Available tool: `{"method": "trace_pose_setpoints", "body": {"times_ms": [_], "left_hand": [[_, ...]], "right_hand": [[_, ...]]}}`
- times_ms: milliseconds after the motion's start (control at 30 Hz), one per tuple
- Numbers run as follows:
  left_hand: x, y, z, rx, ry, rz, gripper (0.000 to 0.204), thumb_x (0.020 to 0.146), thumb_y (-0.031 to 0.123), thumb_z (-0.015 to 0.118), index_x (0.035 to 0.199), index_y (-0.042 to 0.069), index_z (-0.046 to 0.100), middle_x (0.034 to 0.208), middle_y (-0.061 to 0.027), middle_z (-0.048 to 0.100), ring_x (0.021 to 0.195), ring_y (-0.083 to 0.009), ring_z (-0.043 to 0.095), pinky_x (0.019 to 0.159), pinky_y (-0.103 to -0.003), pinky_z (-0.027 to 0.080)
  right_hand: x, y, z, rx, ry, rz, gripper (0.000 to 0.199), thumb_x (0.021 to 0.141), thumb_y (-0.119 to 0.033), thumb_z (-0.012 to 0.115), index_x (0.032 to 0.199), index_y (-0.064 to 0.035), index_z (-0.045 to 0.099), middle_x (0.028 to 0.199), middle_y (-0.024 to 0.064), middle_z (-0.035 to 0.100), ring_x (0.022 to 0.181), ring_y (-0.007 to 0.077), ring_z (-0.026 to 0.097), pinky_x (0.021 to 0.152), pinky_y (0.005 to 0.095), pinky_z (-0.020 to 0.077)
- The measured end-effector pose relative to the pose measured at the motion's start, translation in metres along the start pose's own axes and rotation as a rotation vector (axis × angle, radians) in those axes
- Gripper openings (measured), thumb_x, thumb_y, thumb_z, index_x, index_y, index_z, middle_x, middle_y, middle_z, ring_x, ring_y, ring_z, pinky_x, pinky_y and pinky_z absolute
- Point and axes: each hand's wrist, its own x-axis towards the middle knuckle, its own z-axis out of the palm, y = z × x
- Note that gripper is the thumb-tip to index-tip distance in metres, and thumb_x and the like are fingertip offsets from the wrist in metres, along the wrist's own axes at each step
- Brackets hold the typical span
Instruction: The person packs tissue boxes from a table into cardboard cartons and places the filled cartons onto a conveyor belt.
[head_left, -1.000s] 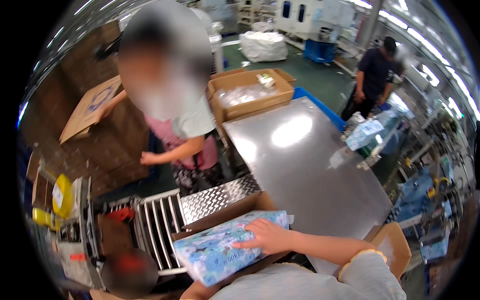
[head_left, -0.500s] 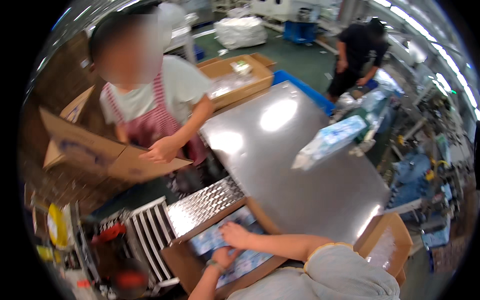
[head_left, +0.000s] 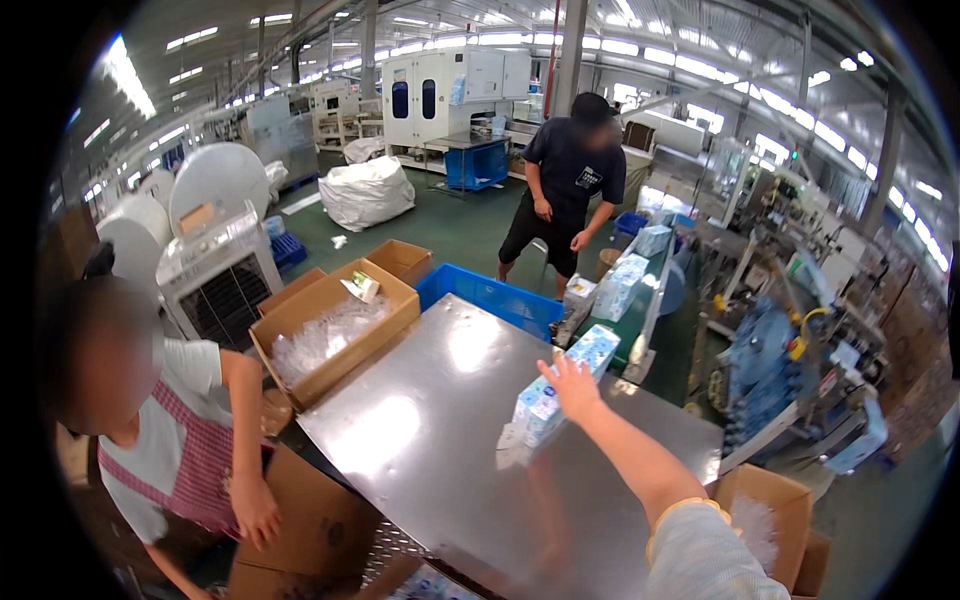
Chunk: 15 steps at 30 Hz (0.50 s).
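Observation:
My right hand (head_left: 572, 386) reaches out over the steel table (head_left: 420, 390), its fingers spread against the near side of a long pack (head_left: 540, 412). The pack has blue-and-white printed wrapping, with a loose film flap at its near end. Whether the fingers press on it or only hover close, I cannot tell. Farther back, more packs of the same kind (head_left: 620, 285) stand in a row on a green conveyor (head_left: 637, 335). At the bottom edge, part of the packs (head_left: 425, 584) inside a carton shows. My left hand is out of view.
A co-worker in a checked apron (head_left: 190, 450) stands at the left by a brown carton (head_left: 300, 525). Another person (head_left: 575, 175) stands beyond the table, near a blue crate (head_left: 490, 300). A carton of clear film (head_left: 330, 335) adjoins the table's left side; another carton (head_left: 765, 520) is at right.
The view has swung up and right. My right hand has left the packs in the carton and moved to the pack on the table. My left hand has gone out of view.

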Motion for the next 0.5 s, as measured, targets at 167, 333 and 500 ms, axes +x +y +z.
{"method": "trace_pose_setpoints", "body": {"times_ms": [167,333,500], "left_hand": [[-0.091,0.160,-0.053,0.103,0.409,-0.118,0.033,0.092,0.020,0.063,0.120,0.002,0.067,0.117,-0.0215,0.069,0.113,-0.0389,0.061,0.099,-0.044,0.047],[-0.085,0.264,-0.088,0.461,0.886,0.701,0.041,0.089,0.012,0.069,0.127,0.000,0.061,0.127,-0.0209,0.062,0.115,-0.0392,0.058,0.099,-0.044,0.047],[-0.019,0.358,-0.101,0.777,0.690,0.524,0.099,0.067,0.039,0.087,0.148,0.005,0.041,0.134,-0.0225,0.053,0.123,-0.0399,0.051,0.107,-0.051,0.036]], "right_hand": [[0.034,-0.026,0.031,0.106,-0.162,-0.136,0.069,0.084,-0.017,0.069,0.149,-0.0234,0.047,0.152,0.0130,0.046,0.149,0.0332,0.031,0.119,0.0609,0.0234],[-0.019,-0.110,-0.054,0.522,-0.257,-0.580,0.081,0.075,-0.044,0.079,0.147,-0.0198,0.050,0.146,0.0147,0.051,0.144,0.0325,0.038,0.121,0.0655,0.0140],[-0.047,-0.116,-0.039,0.741,0.170,-0.482,0.081,0.081,-0.055,0.072,0.148,-0.0162,0.047,0.150,0.0172,0.047,0.148,0.0329,0.032,0.119,0.0678,0.0104]]}}
